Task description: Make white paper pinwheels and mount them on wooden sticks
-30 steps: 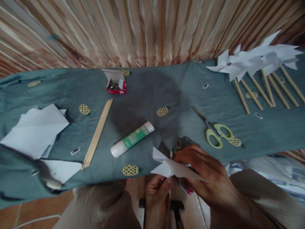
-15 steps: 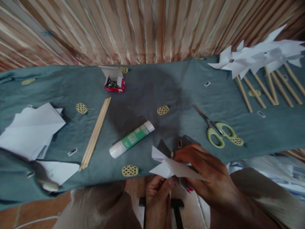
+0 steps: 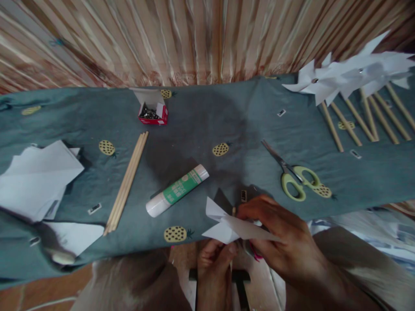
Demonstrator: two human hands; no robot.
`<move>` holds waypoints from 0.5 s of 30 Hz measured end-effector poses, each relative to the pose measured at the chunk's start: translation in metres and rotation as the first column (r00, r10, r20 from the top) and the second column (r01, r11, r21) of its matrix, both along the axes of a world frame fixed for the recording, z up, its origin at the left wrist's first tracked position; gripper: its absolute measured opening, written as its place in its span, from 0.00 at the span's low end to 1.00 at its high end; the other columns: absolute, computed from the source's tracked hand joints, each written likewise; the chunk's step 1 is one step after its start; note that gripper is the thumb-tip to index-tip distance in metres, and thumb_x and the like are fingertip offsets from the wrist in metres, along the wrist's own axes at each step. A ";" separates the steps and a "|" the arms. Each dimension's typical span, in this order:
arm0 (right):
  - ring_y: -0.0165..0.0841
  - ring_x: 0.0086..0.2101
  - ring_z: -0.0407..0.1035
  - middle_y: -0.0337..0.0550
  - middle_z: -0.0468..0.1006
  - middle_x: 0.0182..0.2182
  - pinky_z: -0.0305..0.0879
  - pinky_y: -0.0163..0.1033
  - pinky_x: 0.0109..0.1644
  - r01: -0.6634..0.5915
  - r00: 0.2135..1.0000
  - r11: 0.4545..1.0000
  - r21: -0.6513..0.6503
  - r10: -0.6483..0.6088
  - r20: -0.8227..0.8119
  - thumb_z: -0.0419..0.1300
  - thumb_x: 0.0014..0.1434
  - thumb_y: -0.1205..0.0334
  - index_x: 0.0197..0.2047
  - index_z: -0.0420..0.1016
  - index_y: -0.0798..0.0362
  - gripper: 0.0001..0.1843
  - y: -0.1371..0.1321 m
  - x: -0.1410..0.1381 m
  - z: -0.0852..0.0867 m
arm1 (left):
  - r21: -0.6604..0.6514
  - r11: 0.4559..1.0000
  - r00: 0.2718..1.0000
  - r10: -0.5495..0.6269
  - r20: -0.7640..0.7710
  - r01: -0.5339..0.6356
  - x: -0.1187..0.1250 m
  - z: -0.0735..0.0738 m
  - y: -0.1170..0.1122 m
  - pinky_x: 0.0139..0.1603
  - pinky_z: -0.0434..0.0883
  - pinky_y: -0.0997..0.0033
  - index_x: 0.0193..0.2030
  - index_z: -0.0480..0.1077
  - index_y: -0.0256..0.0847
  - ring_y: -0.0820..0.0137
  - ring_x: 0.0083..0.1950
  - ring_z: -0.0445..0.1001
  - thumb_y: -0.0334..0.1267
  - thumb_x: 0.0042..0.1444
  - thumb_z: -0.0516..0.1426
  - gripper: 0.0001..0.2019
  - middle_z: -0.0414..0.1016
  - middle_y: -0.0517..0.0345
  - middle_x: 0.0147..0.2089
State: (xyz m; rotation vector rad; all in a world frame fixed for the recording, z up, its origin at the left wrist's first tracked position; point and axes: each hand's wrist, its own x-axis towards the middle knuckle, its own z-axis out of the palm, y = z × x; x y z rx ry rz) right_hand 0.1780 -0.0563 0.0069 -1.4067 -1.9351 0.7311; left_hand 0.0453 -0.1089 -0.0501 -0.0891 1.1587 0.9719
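Note:
Close to my body, at the near table edge, I hold a white paper pinwheel (image 3: 223,229) with folded blades. My left hand (image 3: 215,261) is closed just below it, thumb and fingers pinched round a thin wooden stick that partly shows behind the paper. My right hand (image 3: 282,235) curls round the pinwheel's right side, its fingers closed by the top end of the stick; the fingertips are partly hidden by a blade. A white and green glue stick (image 3: 177,190) lies left of the hands. Scissors (image 3: 293,175) with yellow-green handles lie beyond my right hand.
A red box (image 3: 153,113) of small metal pins stands open at the back. Several wooden sticks (image 3: 127,183) lie left of the glue stick. White paper sheets (image 3: 40,179) are piled at the far left. Finished-looking pinwheels (image 3: 353,77) on sticks lie at the back right.
Both hands keep almost the same hold on the pinwheel. The view has shifted slightly, so things on the left sit a little further left.

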 end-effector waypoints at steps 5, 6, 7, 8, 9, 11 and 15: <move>0.29 0.36 0.72 0.38 0.75 0.34 0.66 0.33 0.38 0.047 0.998 0.981 -0.188 -0.055 -0.041 0.55 0.58 0.72 0.40 0.72 0.49 0.10 0.002 0.001 0.003 | 0.018 1.000 1.000 0.008 0.023 -0.009 0.001 -0.003 -0.003 0.43 0.74 0.64 0.30 0.81 0.41 0.65 0.34 0.77 0.41 0.34 0.73 0.14 0.80 0.53 0.30; 0.30 0.36 0.72 0.38 0.75 0.34 0.67 0.33 0.38 0.056 0.997 0.969 -0.242 -0.068 -0.044 0.55 0.58 0.71 0.40 0.72 0.48 0.10 0.003 0.001 0.005 | 0.021 1.000 1.000 0.004 0.011 -0.004 0.000 -0.004 -0.004 0.42 0.74 0.66 0.30 0.80 0.40 0.67 0.33 0.77 0.41 0.34 0.73 0.14 0.79 0.54 0.30; 0.30 0.37 0.73 0.37 0.76 0.34 0.67 0.34 0.39 0.066 0.995 0.954 -0.292 -0.084 -0.047 0.55 0.59 0.69 0.39 0.73 0.48 0.09 0.005 0.000 0.006 | 0.022 1.000 1.000 0.003 -0.004 -0.003 0.000 -0.003 -0.005 0.40 0.74 0.68 0.30 0.80 0.40 0.68 0.32 0.75 0.41 0.33 0.73 0.15 0.79 0.55 0.29; 0.30 0.36 0.73 0.37 0.76 0.33 0.67 0.34 0.39 0.076 0.994 0.940 -0.334 -0.097 -0.049 0.55 0.60 0.67 0.39 0.73 0.48 0.07 0.007 0.000 0.008 | 0.023 1.000 1.000 0.005 -0.023 -0.005 -0.001 -0.003 -0.005 0.37 0.73 0.71 0.30 0.80 0.40 0.71 0.30 0.74 0.41 0.33 0.73 0.15 0.78 0.57 0.27; 0.30 0.36 0.73 0.37 0.76 0.33 0.66 0.34 0.39 0.084 0.993 0.927 -0.366 -0.108 -0.046 0.55 0.61 0.65 0.38 0.74 0.48 0.06 0.010 -0.001 0.010 | 0.022 1.000 0.999 0.007 -0.040 -0.006 -0.001 -0.002 -0.006 0.35 0.72 0.74 0.29 0.80 0.40 0.73 0.28 0.72 0.41 0.32 0.73 0.15 0.76 0.58 0.26; 0.31 0.34 0.73 0.38 0.77 0.33 0.65 0.34 0.37 0.100 0.993 0.906 -0.412 -0.116 -0.015 0.55 0.62 0.62 0.36 0.74 0.50 0.07 0.016 -0.002 0.013 | 0.019 1.000 0.999 -0.002 -0.054 0.003 -0.003 0.000 -0.005 0.30 0.69 0.79 0.28 0.80 0.39 0.77 0.25 0.68 0.41 0.32 0.73 0.15 0.74 0.60 0.24; 0.32 0.30 0.71 0.41 0.78 0.29 0.62 0.35 0.32 0.124 0.992 0.872 -0.473 -0.105 0.066 0.55 0.60 0.59 0.35 0.77 0.53 0.10 0.027 -0.004 0.016 | -0.015 1.000 0.999 -0.027 -0.022 0.027 -0.004 0.011 0.001 0.25 0.65 0.81 0.25 0.79 0.37 0.80 0.22 0.65 0.41 0.27 0.74 0.17 0.71 0.62 0.20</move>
